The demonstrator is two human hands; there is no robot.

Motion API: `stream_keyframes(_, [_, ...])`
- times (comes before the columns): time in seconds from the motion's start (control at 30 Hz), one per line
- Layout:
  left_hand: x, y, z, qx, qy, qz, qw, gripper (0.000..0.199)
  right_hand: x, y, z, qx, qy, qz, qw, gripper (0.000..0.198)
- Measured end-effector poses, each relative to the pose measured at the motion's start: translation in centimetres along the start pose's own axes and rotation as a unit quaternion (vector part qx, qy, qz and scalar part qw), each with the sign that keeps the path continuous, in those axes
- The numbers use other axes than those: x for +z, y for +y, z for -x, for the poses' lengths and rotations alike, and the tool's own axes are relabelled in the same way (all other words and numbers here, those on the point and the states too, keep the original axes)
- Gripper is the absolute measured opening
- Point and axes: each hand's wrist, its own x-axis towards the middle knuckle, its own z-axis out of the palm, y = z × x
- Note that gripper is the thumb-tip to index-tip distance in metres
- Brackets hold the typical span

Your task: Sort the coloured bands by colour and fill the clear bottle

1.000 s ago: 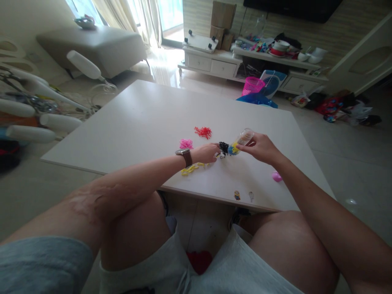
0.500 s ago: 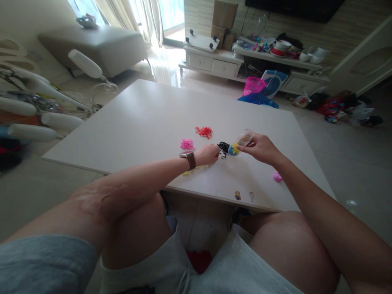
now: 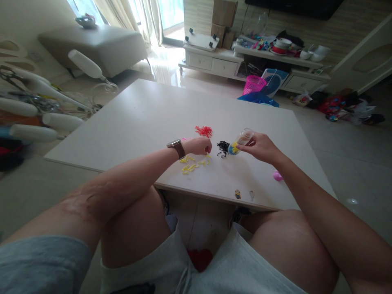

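My right hand holds a small clear plastic container, tilted low over the table. Yellow and blue bits show at its lower end. My left hand, with a watch on the wrist, is closed with curled fingers above loose yellow pieces; whatever is in those fingers is too small to make out. Between both hands lies a heap of small black pieces. A red heap sits just beyond my left hand, which mostly covers a pink heap.
The white table spans the middle of the view. Near its front edge lie a small yellow cartoon figure and a pale little piece. A pink round object rests by my right forearm. Beyond stands a pink basket.
My left hand has moved left, from beside the black heap to above the yellow pieces, uncovering more of them and hiding most of the pink heap. My right hand has stayed with the container.
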Motion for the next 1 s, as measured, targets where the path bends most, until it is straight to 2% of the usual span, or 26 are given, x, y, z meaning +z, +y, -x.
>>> stream_keyframes(0.17, [0.1,-0.1,0.0,0.012,-0.005,-0.019,1.000,0.024,0.1,0.3,0.0,0.001,-0.009,-0.001,1.000,0.035])
stream_keyframes(0.37, [0.2,0.2,-0.1,-0.002,-0.022,-0.010,1.000,0.014,0.2,0.5,0.0,-0.004,-0.014,-0.003,1.000,0.037])
stream_keyframes(0.53, [0.4,0.1,-0.3,0.019,-0.011,-0.012,1.000,0.020,0.2,0.4,0.0,-0.008,-0.021,-0.004,1.000,0.037])
stream_keyframes(0.77, [-0.9,-1.8,0.4,0.009,0.002,-0.039,0.999,0.021,0.3,0.0,0.0,-0.012,-0.022,-0.009,1.000,0.038])
stream_keyframes(1.0, [-1.4,-1.4,0.7,-0.001,-0.025,-0.005,1.000,0.033,0.2,0.2,0.0,-0.009,-0.039,-0.010,0.999,0.035])
